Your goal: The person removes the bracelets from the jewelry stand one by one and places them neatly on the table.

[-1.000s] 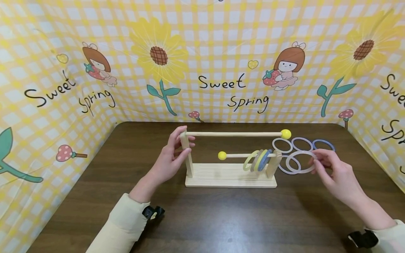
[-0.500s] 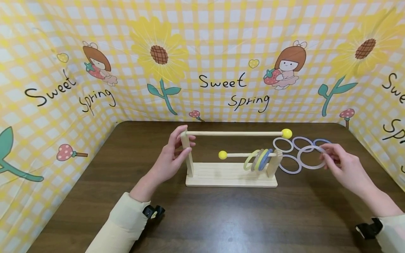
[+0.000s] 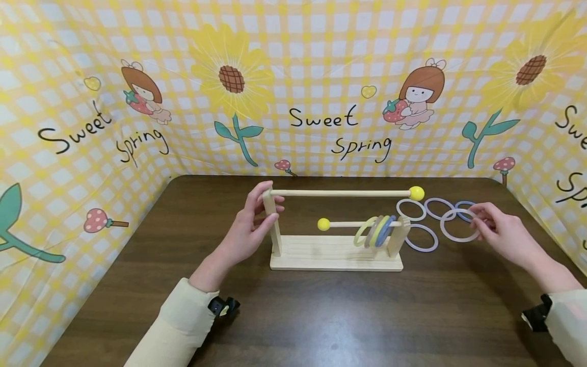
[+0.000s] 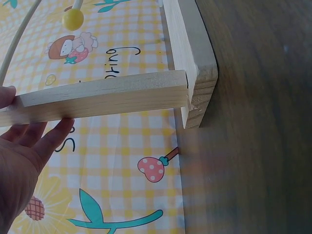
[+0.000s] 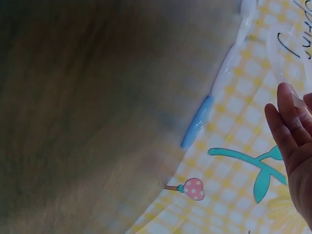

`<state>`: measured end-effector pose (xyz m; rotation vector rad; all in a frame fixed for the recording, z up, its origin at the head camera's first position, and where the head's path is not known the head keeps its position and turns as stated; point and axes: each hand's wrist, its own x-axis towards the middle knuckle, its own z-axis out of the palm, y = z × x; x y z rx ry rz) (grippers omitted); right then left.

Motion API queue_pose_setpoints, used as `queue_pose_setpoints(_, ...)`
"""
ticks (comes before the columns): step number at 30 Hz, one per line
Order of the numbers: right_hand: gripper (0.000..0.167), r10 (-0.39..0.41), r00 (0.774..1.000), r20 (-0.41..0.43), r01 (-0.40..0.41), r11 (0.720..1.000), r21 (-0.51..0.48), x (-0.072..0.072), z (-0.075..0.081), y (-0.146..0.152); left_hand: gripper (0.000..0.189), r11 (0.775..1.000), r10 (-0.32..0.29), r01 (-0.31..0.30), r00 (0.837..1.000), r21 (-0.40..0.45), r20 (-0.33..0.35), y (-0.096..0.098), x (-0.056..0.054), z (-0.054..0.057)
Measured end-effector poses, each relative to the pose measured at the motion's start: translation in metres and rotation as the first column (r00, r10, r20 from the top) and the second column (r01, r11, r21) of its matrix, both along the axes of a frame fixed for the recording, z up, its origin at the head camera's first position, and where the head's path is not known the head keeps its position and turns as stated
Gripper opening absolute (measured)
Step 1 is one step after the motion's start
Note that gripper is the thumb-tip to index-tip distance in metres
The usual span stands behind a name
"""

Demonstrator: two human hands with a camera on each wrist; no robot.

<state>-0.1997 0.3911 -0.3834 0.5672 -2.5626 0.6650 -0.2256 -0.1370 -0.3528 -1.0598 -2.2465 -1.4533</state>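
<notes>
My left hand (image 3: 249, 224) grips the upper part of the left post (image 3: 274, 232) of a wooden stand, thumb in front and fingers behind. At the right, my right hand (image 3: 509, 237) pinches the edge of a pale translucent ring (image 3: 458, 240), tilted above the table and overlapping a blue ring (image 3: 465, 202) in the head view. The stand's upper rod (image 3: 341, 193) is bare and ends in a yellow ball (image 3: 416, 193). Several coloured rings, yellow, greyish and blue (image 3: 384, 235), hang on the lower rod (image 3: 348, 224) near the right post (image 3: 398, 242).
Several pale loose rings, including a near one (image 3: 423, 250), lie on the brown table (image 3: 321, 311) right of the stand. The stand's flat base (image 3: 337, 261) sits mid-table. A yellow checked cloth (image 3: 316, 66) surrounds the table's back and sides.
My right hand has moved to the right and slightly away from me with the pale ring, which no longer overlaps the near loose ring. My left hand keeps its grip on the post.
</notes>
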Motion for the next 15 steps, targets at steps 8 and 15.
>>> queue_pose_setpoints(8,0.022,-0.018,0.989,0.149,0.013,0.999,0.03,-0.008,-0.004,0.014,0.062,1.0,-0.004,0.004,1.0,0.005,-0.003,0.0,-0.001,0.0)
queue_pose_setpoints(15,0.016,0.0,0.947,0.321,0.003,1.0,-0.008,-0.018,-0.01,0.02,0.063,1.0,0.0,0.0,1.0,0.0,-0.001,-0.001,0.0,-0.001)
